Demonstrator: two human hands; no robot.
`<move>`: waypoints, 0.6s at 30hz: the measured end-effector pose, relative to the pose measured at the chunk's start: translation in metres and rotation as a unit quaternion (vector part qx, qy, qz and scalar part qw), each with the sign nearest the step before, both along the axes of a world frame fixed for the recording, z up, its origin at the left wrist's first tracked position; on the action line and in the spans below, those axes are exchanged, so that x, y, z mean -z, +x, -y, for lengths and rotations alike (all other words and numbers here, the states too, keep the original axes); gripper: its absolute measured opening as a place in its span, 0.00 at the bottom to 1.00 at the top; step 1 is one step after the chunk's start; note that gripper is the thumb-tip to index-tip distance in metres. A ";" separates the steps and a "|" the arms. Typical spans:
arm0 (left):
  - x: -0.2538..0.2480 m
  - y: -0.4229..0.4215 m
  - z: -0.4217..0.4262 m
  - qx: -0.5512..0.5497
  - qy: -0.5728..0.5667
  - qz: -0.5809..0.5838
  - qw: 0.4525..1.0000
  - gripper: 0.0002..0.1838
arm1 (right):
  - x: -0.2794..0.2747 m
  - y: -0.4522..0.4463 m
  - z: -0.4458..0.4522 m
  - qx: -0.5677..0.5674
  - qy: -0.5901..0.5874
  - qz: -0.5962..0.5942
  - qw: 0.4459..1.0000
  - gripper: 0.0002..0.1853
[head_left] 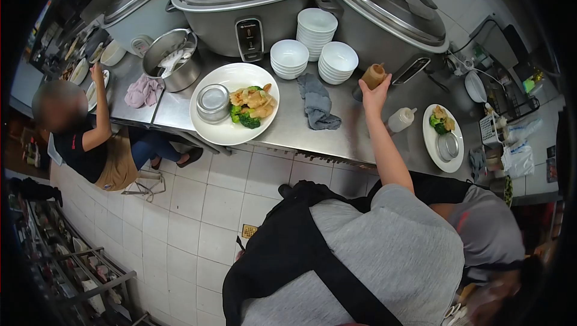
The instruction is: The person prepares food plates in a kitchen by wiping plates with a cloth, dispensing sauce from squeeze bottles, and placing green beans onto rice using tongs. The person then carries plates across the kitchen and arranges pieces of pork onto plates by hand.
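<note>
My right hand (374, 93) is closed around a squeeze bottle of brown sauce (374, 75), beside the right-hand cooker. A second, pale squeeze bottle (401, 120) stands to the right of my forearm. Left of the hand are stacks of white bowls (338, 60) and a grey-blue cloth (317, 102). Farther left, a large white plate (207, 129) holds broccoli and pale, sauced pieces (253, 102) beside an upturned metal bowl (213, 102). A similar plate (434, 153) with food and a metal bowl lies on the right. My left hand is not in view.
Large lidded cookers (240, 16) line the back of the steel counter (273, 129). A metal pot (180, 73) and pink cloth (144, 91) are at left. A person (84, 134) sits at far left; another person's grey sleeve (490, 227) is close on the right.
</note>
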State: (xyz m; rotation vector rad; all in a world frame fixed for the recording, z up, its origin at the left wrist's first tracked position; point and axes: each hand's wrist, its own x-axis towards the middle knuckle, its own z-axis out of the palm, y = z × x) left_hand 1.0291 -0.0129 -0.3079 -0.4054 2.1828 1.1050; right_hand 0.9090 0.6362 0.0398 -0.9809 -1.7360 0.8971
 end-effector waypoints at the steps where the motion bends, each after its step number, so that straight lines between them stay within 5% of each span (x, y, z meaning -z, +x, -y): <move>1: 0.001 -0.004 0.001 -0.006 0.016 -0.011 1.000 0.17 | -0.013 0.003 0.009 -0.004 0.055 -0.007 0.998 0.45; 5: -0.006 -0.014 0.001 -0.050 0.089 -0.035 0.994 0.17 | -0.106 0.046 0.063 -0.075 0.300 -0.008 0.951 0.44; 10: -0.010 -0.017 -0.006 -0.057 0.085 -0.035 0.994 0.15 | -0.084 0.106 0.001 -0.042 0.373 -0.079 0.924 0.42; 12: 0.006 -0.009 -0.002 -0.012 0.016 -0.012 1.000 0.16 | -0.035 0.125 0.000 0.012 0.210 -0.077 0.975 0.41; 18: -0.012 0.022 0.000 -0.012 -0.099 0.053 0.994 0.22 | 0.040 0.109 0.033 0.002 0.064 -0.074 0.995 0.36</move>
